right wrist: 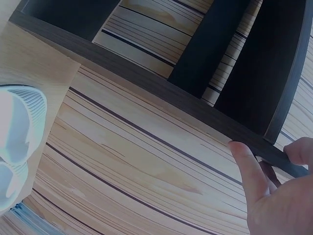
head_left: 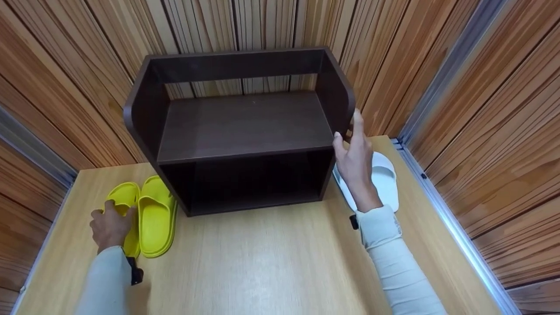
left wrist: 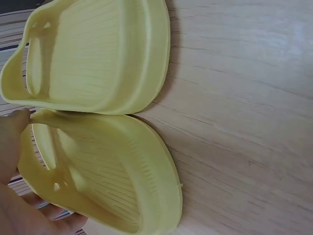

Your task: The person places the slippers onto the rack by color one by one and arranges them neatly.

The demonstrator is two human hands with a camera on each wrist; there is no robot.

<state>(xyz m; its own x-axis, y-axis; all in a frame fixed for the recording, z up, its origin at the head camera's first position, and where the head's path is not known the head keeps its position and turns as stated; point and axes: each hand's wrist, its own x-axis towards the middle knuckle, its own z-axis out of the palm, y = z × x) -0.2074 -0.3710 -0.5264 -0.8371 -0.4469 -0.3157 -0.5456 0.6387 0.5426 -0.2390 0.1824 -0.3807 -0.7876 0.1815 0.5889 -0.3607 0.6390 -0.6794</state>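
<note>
i see striped wood walls [head_left: 498, 183] round three sides of a pale floor [head_left: 262, 262], silver rails [head_left: 456, 238] left and right, the right one brightly lit.

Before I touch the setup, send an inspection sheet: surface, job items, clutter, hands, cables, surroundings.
Surface: pale, wood-grained.
Job items: brown rack, upright; yellow slippers to its left; white slippers to its right, partly behind the right hand in the head view.
Clutter: nothing seen.
Hands: left hand holds the outer yellow slipper; right hand grips the edge of the rack's right side panel.
Cables: nothing seen.
Surroundings: wood-look walls on three sides, metal rail along the right edge.
</note>
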